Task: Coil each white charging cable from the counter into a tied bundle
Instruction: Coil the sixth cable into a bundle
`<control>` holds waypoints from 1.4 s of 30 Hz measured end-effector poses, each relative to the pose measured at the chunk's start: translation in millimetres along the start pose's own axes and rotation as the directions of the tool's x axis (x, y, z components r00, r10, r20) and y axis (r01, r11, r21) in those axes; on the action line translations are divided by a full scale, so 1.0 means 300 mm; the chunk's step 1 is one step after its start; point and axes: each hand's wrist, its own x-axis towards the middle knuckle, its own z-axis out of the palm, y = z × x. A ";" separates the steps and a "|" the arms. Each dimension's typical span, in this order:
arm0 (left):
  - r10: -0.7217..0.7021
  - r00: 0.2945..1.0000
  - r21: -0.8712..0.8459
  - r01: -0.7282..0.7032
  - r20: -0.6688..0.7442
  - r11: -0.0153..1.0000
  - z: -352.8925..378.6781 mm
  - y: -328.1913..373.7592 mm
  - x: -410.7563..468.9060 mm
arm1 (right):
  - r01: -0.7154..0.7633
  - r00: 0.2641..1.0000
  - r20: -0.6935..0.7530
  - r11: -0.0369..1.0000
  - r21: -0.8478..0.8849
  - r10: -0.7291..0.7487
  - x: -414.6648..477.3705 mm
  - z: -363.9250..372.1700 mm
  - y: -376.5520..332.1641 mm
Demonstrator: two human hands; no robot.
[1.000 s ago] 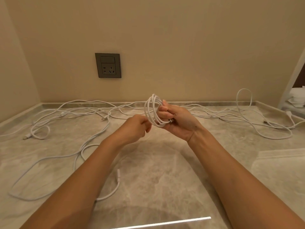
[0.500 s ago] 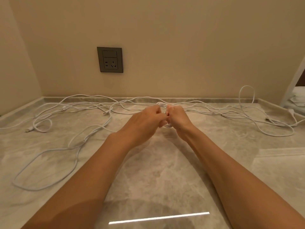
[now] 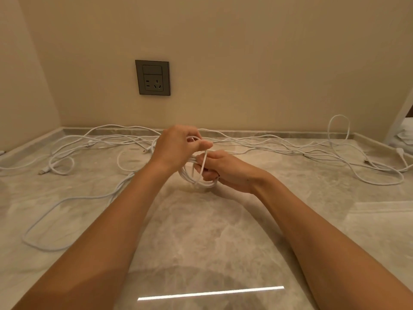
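The right hand (image 3: pixel 225 173) clenches its fingers round the coiled cable (image 3: pixel 187 175), loops hanging downward; left hand (image 3: pixel 176 146) fingers pinch its upright tail (image 3: pixel 202 166).

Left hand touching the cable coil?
Touching. The head view shows the left hand pinching a loose strand of the cable coil, which the right hand grips.

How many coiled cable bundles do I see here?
1. The coiled bundle is held in the right hand, above the counter; the left hand pinches its strand. Other cables lie loose.
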 end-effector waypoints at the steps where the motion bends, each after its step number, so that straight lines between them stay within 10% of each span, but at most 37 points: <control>1: -0.059 0.998 -0.069 0.061 0.025 0.996 -0.011 -0.002 0.002 | 0.003 0.999 0.036 0.999 0.044 -0.005 -0.006 -0.002 -0.006; 6: -0.379 0.873 -0.433 0.482 0.306 0.761 -0.040 -0.019 -0.012 | 0.065 0.986 0.135 0.976 0.206 -0.094 -0.019 0.003 -0.030; 11: -0.414 0.834 -0.400 0.542 0.365 0.739 -0.026 -0.022 -0.022 | 0.095 0.993 0.024 0.895 0.435 -0.118 -0.024 -0.006 -0.053; 20: -0.115 0.915 0.333 -0.022 0.387 0.943 0.017 0.021 -0.038 | 0.085 0.936 -0.325 0.811 0.579 0.134 0.003 -0.028 -0.046; 27: 0.093 0.903 0.458 -0.299 0.420 0.837 0.001 0.060 -0.047 | -0.105 0.759 -0.651 0.989 -0.107 0.010 0.027 -0.066 0.011; 33: 0.274 0.937 0.341 -0.335 0.216 0.878 -0.026 0.071 -0.035 | -0.101 0.925 -0.348 0.781 -0.617 -0.155 0.012 -0.049 0.010; 42: 0.077 0.994 0.288 -0.053 -0.071 0.956 -0.056 -0.002 0.012 | 0.165 0.985 -0.018 0.960 -0.225 -0.173 -0.002 0.006 -0.011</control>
